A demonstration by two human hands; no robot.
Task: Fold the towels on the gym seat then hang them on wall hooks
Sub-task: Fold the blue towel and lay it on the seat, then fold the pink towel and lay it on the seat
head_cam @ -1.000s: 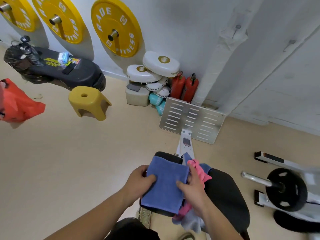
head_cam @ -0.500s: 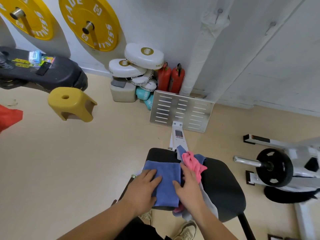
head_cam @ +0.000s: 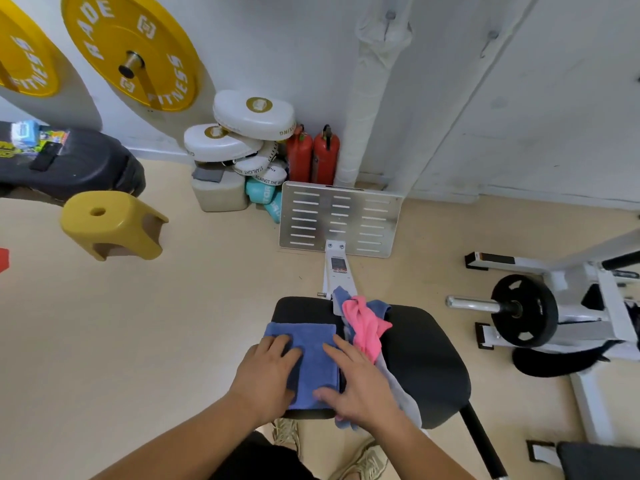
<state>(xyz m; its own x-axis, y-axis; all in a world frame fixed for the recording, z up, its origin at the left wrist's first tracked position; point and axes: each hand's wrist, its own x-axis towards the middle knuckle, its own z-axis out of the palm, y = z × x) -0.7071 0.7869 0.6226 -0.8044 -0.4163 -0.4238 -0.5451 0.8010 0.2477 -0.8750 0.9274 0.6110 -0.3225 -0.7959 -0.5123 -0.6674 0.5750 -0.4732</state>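
Straight, spread fingers (head_cam: 281, 344) of a person's left hand (head_cam: 266, 372) press flat on the left side of a folded blue towel (head_cam: 317, 362), while the right hand (head_cam: 363, 382) lies palm-down along the towel's right edge, fingers extended and thumb resting on its near corner; neither hand grasps anything. The towel lies as a neat rectangle on the left part of a black padded gym seat (head_cam: 429, 358). Just right of it, touching the right hand's outer side, sits an unfolded heap: a pink towel (head_cam: 365, 325) on top, a second blue cloth (head_cam: 380, 306) behind it and a grey towel (head_cam: 398, 386) trailing over the seat's near edge. Beyond the seat a white beam runs to a slotted metal footplate (head_cam: 341, 220) that stands near the wall. Two red fire extinguishers (head_cam: 313, 157) and stacked white pads (head_cam: 239, 133) stand against the wall, where yellow weight plates (head_cam: 131, 50) hang. A yellow stool (head_cam: 110, 223) stands on the beige floor to the left, a black barbell plate (head_cam: 523, 310) to the right. High on the white wall a small metal peg (head_cam: 390, 15) shows.
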